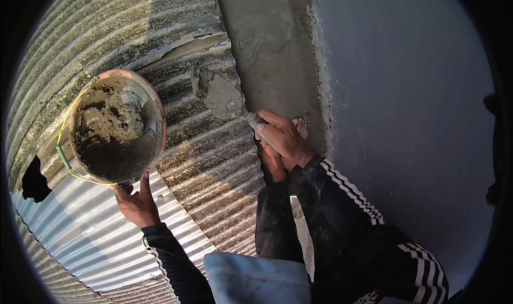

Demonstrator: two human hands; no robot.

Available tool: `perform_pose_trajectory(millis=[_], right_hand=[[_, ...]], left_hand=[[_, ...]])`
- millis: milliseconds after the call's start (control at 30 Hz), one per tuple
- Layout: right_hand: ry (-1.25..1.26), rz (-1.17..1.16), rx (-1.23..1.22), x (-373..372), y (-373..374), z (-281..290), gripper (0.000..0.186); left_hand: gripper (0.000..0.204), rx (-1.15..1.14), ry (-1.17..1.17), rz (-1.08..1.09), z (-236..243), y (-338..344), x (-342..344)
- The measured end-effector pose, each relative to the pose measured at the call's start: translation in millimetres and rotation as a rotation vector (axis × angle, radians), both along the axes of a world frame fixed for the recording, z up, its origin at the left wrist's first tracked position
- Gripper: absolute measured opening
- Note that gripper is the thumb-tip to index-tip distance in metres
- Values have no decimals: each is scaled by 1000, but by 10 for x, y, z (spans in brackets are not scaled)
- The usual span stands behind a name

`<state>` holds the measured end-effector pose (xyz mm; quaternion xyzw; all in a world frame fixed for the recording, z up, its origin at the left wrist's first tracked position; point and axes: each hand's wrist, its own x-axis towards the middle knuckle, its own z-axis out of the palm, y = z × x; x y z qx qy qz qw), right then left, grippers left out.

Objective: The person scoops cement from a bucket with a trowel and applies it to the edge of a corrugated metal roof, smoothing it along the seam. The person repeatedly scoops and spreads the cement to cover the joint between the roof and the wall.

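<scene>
My left hand grips the lower rim of an orange-rimmed bucket, which has a yellow wire handle with a green grip and holds wet grey-brown mortar. My right hand is closed on the handle of a trowel. Its blade carries a thick lump of grey mortar and is over the corrugated sheeting, right of the bucket.
Weathered corrugated sheets and a shiny metal one cover the left, with a dark hole. A wet cement strip runs along a grey wall. My bare feet stand on that strip beside the sheets' edge.
</scene>
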<state>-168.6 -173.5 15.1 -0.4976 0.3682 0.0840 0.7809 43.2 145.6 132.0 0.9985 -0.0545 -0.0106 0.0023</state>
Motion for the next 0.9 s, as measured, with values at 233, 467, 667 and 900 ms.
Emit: perform_pose_trajectory(millis=[233,467,667,900], right_hand=[[425,78,-1138,-769,-615,-1485,38],[694,39,-788,-547,-566,-2453,38],[757,278,-633,-791,-182,-2267,41],[580,95,-506,-507,-732,-2322,44]], left_hand=[[53,-20,85,-11,23,-16,16],[50,-40,163,45,55,-80,16],[45,-100,184,41,42,-98,11],[43,-120,210,48,41,-87,29]])
